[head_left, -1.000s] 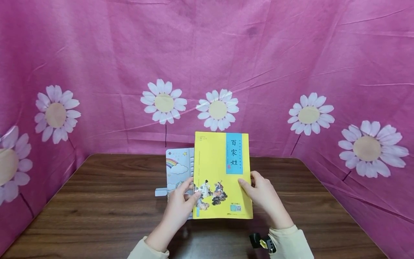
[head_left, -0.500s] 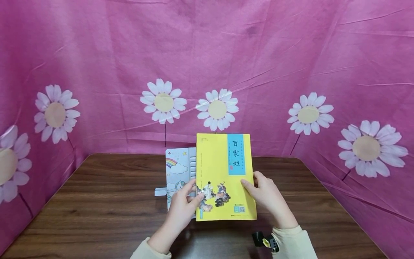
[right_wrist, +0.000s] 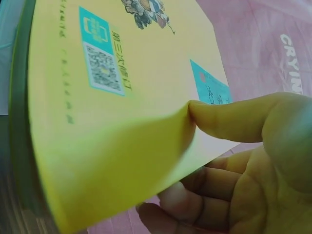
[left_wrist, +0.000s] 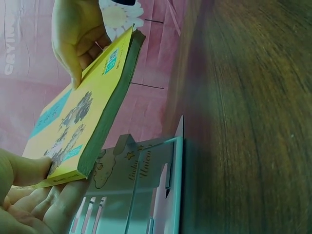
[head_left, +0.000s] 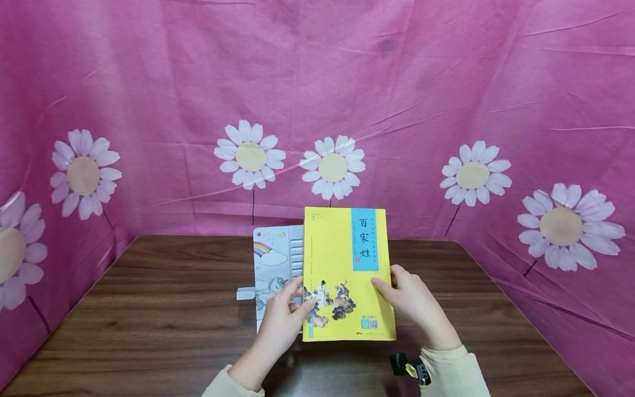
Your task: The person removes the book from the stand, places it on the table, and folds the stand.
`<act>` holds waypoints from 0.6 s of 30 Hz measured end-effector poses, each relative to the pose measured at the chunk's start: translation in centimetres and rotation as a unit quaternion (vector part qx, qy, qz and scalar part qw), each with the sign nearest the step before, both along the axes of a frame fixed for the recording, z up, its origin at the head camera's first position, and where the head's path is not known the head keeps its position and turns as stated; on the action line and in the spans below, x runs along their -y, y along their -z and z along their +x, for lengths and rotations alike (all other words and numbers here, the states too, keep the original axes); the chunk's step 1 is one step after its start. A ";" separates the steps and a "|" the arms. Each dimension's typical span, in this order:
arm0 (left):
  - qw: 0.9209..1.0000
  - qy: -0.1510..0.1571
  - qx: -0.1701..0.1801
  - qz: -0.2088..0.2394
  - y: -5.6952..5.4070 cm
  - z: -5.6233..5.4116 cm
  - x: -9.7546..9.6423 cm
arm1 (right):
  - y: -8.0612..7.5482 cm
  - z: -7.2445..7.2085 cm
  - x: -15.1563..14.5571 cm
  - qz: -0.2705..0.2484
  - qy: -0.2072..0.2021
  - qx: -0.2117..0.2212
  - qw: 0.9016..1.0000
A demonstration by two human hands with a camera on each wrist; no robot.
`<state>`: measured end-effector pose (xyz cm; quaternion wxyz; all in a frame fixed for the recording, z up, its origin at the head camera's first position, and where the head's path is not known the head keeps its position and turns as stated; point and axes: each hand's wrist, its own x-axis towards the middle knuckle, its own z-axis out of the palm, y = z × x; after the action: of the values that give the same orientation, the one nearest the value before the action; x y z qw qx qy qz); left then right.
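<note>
A thick yellow paperback book (head_left: 332, 242) with a blue title strip is held up between both hands, its front cover facing the head camera. My left hand (head_left: 284, 317) grips the lower left edge, thumb on the cover and fingers behind. On the right edge, my right hand (head_left: 414, 298) pinches the book with its thumb on the front; in the right wrist view the cover (right_wrist: 146, 161) bows slightly under that thumb. Behind the book stands a pale book stand (head_left: 268, 264) with a rainbow and unicorn print, its right part hidden by the book. In the left wrist view the book (left_wrist: 92, 112) is clear of the tabletop.
The stand rests on a dark wood-grain table (head_left: 173, 309), with a small pale tab (head_left: 245, 293) jutting from its left side. A pink cloth (head_left: 397, 82) printed with white daisies hangs behind the table. A black wrist device (head_left: 409, 368) sits by the right sleeve.
Both hands have shifted the yellow book slightly to the right and down toward the person. More of the stand's slotted middle shows now. The stand has stayed in place.
</note>
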<state>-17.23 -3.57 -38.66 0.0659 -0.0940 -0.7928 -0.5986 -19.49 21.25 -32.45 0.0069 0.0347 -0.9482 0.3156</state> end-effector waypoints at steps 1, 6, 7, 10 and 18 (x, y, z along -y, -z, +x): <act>1.000 0.000 0.001 -0.001 0.0 0.0 0.0 | 0.0 0.0 0.0 0.003 0.000 0.000 1.000; 1.000 0.004 0.004 -0.001 0.0 0.0 -0.1 | 0.1 -0.1 -0.1 0.014 -0.003 -0.001 1.000; 1.000 0.006 0.004 -0.001 0.0 0.0 -0.1 | 0.1 -0.1 -0.1 0.013 -0.004 -0.001 1.000; 1.000 0.008 0.005 -0.001 0.0 0.1 0.0 | 0.1 0.0 -0.2 0.011 -0.005 -0.002 1.000; 1.000 0.024 0.004 0.008 0.1 0.1 -0.1 | 0.1 -0.1 -0.4 0.011 -0.006 0.004 1.000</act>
<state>-17.14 -3.49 -38.72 0.0496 -0.1100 -0.7856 -0.6068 -19.57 21.67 -32.58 0.0007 0.0391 -0.9515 0.3053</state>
